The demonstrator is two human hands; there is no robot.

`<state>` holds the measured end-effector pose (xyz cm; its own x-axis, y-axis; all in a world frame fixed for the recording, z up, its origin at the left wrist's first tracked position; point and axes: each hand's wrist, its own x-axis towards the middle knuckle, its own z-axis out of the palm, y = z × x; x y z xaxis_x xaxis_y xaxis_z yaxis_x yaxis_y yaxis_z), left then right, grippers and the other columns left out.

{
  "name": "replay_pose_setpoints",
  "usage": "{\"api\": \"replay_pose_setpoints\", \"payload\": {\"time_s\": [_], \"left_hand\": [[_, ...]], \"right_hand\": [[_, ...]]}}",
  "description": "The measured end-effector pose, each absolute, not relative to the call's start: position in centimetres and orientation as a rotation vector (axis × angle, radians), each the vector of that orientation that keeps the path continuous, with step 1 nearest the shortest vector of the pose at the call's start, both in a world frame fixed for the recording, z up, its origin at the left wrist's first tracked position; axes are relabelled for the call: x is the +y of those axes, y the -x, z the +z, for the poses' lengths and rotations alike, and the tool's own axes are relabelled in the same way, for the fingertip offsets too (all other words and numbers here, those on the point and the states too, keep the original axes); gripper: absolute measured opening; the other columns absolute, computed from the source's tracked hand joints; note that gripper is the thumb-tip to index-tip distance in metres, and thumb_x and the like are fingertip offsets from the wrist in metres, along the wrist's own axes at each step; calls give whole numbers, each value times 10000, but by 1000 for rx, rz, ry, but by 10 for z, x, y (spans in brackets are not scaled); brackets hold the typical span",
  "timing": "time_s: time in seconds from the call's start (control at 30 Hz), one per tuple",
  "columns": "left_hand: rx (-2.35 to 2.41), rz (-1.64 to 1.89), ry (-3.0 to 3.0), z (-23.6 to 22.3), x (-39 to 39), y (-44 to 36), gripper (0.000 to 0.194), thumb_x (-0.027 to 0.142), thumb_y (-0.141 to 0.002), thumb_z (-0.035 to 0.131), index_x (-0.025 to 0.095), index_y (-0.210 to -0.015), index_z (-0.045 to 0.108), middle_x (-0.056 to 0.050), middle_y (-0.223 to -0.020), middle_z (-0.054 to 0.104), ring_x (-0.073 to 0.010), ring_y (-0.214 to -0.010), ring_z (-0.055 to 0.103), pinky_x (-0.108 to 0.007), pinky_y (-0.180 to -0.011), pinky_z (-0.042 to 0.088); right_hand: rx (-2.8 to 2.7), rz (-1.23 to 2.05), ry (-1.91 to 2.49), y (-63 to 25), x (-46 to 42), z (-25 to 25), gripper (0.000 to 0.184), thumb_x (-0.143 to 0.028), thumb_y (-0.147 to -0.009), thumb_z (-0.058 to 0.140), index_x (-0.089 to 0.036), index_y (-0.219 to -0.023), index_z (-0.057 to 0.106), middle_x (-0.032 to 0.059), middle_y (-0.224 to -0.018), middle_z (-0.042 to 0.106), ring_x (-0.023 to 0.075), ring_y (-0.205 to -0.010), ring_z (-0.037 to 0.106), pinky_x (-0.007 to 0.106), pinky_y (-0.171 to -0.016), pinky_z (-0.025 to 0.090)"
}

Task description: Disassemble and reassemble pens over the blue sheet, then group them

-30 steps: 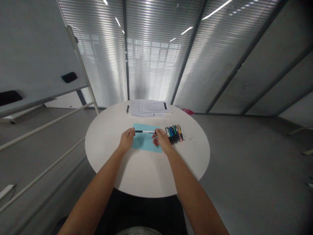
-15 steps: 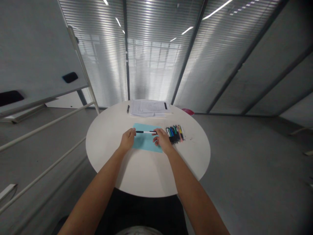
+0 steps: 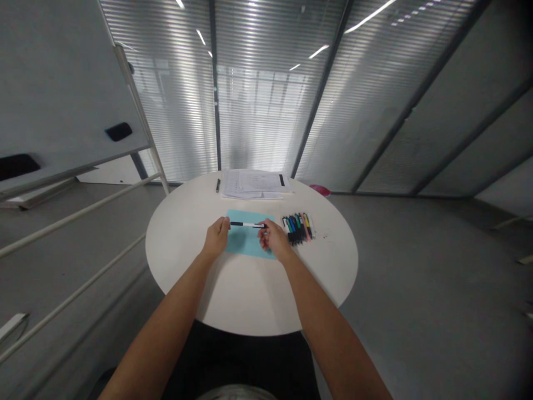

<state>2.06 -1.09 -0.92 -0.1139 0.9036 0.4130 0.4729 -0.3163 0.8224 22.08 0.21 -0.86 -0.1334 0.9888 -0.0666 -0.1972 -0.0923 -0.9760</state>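
Note:
A black-and-white pen (image 3: 247, 224) is held level between both hands above a light blue sheet (image 3: 244, 244). My left hand (image 3: 217, 236) is closed on the pen's black left end. At the other end, my right hand (image 3: 275, 238) pinches the dark tip with thumb and forefinger, its other fingers curled loosely below. Just right of this hand lies a row of pens and markers (image 3: 297, 228) in black, blue, green, pink and yellow. The blue sheet rests flat on the round white table (image 3: 250, 294).
Stacked papers (image 3: 254, 183) lie at the table's far side, with a dark pen (image 3: 218, 185) to their left. A few tiny bits sit right of the marker row. On the left stands a whiteboard (image 3: 62, 83) on a white-railed frame. Beyond is a glass wall with blinds (image 3: 262, 111).
The pen has tilted slightly, its right end a little lower. My right hand has shifted slightly left and turned around that end. The left hand stays almost in place.

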Motion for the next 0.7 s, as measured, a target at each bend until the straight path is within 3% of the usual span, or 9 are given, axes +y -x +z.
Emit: {"api": "replay_pose_setpoints", "payload": {"time_s": [0.1,0.23,0.33,0.43,0.57,0.7], "left_hand": [[1523,1421,-1729,-8,-11,-21,419,484,-916,293,200,-677,488,15,-585,492,-132,-569,455,-246,-557,335],[1486,1424,-1733,-9,-11,-21,421,484,-918,303,197,-674,491,18,-581,473,-130,-568,450,-248,-558,336],[1457,1454,-1731,-10,-11,-20,411,469,-924,311,194,-678,493,21,-584,464,-123,-569,448,-246,-563,335],[1452,1469,-1721,-11,-11,-20,405,456,-927,309,192,-685,497,22,-578,457,-120,-564,445,-243,-554,332],[1455,1463,-1722,-10,-11,-21,406,460,-919,321,188,-680,505,19,-576,467,-120,-557,441,-239,-543,334],[1459,1457,-1731,-10,-11,-22,414,473,-917,318,190,-681,506,16,-586,477,-124,-574,452,-237,-553,340]], "right_hand": [[-1162,1343,1061,-219,-1,-6,346,-528,-755,538,-196,-854,527,-75,-491,495,73,-316,428,171,-287,293],[-1095,1351,1000,-219,0,-6,283,-406,-715,601,-208,-899,516,-61,-612,566,69,-359,458,171,-296,308],[-1099,1409,969,-219,-1,-6,299,-451,-773,531,-202,-941,526,-44,-638,578,76,-360,462,181,-295,315],[-1136,1405,983,-217,-3,-5,335,-512,-810,487,-194,-906,531,-60,-528,520,78,-320,419,177,-282,285],[-1129,1390,993,-218,-2,-6,235,-392,-741,579,-206,-868,516,-78,-515,512,65,-319,413,160,-285,283],[-1079,1440,952,-220,0,-7,270,-320,-676,576,-224,-919,510,-64,-615,578,70,-353,459,167,-298,322]]}}
